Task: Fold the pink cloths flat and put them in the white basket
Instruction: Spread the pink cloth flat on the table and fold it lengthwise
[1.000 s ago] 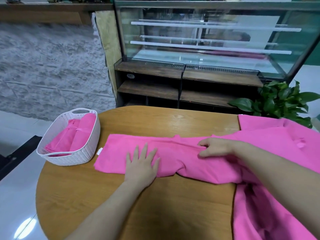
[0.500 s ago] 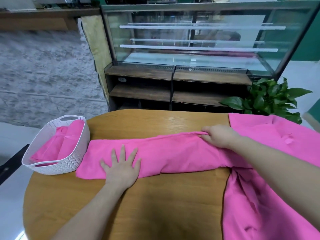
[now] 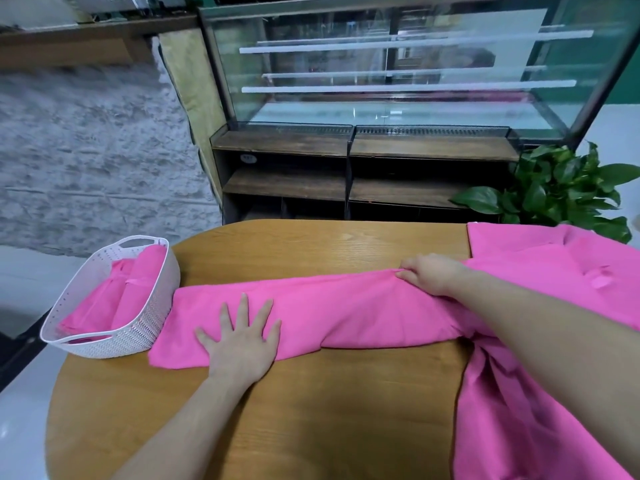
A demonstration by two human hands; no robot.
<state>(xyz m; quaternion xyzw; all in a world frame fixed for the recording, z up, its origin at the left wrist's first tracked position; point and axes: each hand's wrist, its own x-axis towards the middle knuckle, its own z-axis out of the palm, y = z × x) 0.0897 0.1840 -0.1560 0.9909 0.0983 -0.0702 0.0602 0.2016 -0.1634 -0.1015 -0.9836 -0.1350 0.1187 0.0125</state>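
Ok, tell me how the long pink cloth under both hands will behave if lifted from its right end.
The long pink cloth probably droops limply: it creases where the right hand pinches it. It likely slides little while the left hand presses it flat.

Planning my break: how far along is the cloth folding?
Done: folded cloths lie in the white basket. In hand: the left hand presses a long cloth flat while the right hand pinches its far edge. Left: the spread cloths at right.
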